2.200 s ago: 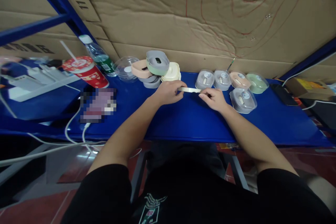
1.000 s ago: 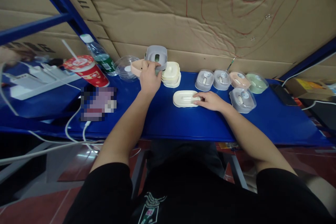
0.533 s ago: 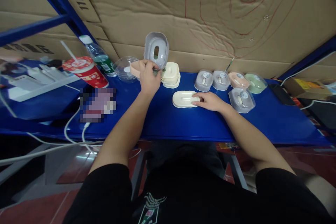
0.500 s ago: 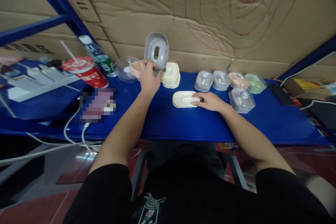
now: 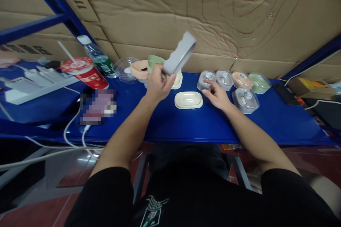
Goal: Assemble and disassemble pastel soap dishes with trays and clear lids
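Observation:
My left hand (image 5: 160, 82) is closed on a grey plastic shell (image 5: 180, 54), held up and tilted over the table, slightly blurred. Behind that hand are a peach shell (image 5: 139, 68), a green shell (image 5: 155, 61) and a partly hidden stack of cream pieces (image 5: 178, 81). An oval cream base (image 5: 188, 100) lies on the table in front of me. My right hand (image 5: 216, 94) hovers just right of the base, fingers apart and holding nothing. Close behind its fingertips stands a grey lidded box (image 5: 206, 79).
More lidded boxes stand at the right: grey (image 5: 245, 100), peach (image 5: 242, 80) and green (image 5: 259, 83). At the left are a clear plastic bowl (image 5: 126, 69), a bottle (image 5: 99, 58), a red cup (image 5: 87, 74) and a power strip (image 5: 34, 87). Cardboard (image 5: 149, 10) closes off the back.
My left hand has turned the grey shell on its side and moved it right. My right hand has let go of the cream base and lifted slightly to the right.

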A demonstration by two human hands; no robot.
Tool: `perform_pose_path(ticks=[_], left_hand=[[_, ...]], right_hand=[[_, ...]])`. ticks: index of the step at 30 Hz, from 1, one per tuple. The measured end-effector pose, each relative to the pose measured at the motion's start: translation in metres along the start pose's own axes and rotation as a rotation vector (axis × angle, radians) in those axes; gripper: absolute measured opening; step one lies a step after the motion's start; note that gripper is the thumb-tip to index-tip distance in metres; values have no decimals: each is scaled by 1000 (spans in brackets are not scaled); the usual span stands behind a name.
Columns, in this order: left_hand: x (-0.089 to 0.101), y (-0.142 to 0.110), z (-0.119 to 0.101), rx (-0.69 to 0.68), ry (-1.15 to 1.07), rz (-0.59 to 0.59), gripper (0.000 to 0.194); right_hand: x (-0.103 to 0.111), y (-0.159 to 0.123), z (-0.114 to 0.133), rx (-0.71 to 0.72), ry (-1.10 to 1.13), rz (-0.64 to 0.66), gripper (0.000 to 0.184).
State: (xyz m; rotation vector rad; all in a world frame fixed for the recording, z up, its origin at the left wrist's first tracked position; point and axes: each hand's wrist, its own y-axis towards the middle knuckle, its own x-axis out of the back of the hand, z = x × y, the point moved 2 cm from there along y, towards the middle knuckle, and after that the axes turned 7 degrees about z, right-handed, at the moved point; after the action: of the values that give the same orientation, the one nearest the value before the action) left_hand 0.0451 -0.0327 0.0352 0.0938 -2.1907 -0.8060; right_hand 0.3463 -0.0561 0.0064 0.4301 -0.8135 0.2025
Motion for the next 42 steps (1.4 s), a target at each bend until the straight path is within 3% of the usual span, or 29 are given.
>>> perform_pose_path(ticks=[4, 7, 12, 16, 20, 25, 30, 33, 38, 40, 42], left_hand=[[-3, -10, -25, -83, -79, 200, 40], [-4, -9, -33, -91, -65, 237, 35], [-6, -6, -21, -34, 178, 278, 45], [-12, -13, -12, -107, 328, 264, 55], [-24, -18, -4, -142, 355, 317, 58], [-45, -14, 14, -23, 367, 472, 54], [-46, -8, 19, -33, 369, 559, 63], [-21, 4, 21, -17, 277, 408, 64], [51, 23, 52, 130, 162, -257, 41], [73, 24, 70, 273, 225, -329, 29], [86, 20, 85, 456, 300, -271, 24]], right_hand=[[5, -1, 2, -29, 93, -112, 74], [2, -1, 3, -79, 97, -91, 74], [-3, 0, 3, -132, 143, -45, 77], [-1, 1, 3, -104, 38, 6, 79], [-2, 3, -1, -131, -113, 122, 74], [-11, 5, -3, -212, -246, 367, 72], [-10, 4, -2, -228, -313, 433, 79], [-10, 3, -3, -235, -326, 438, 81], [-9, 2, -2, -228, -336, 454, 79], [-9, 2, 0, -235, -351, 460, 80], [-8, 2, 1, -234, -358, 472, 81]])
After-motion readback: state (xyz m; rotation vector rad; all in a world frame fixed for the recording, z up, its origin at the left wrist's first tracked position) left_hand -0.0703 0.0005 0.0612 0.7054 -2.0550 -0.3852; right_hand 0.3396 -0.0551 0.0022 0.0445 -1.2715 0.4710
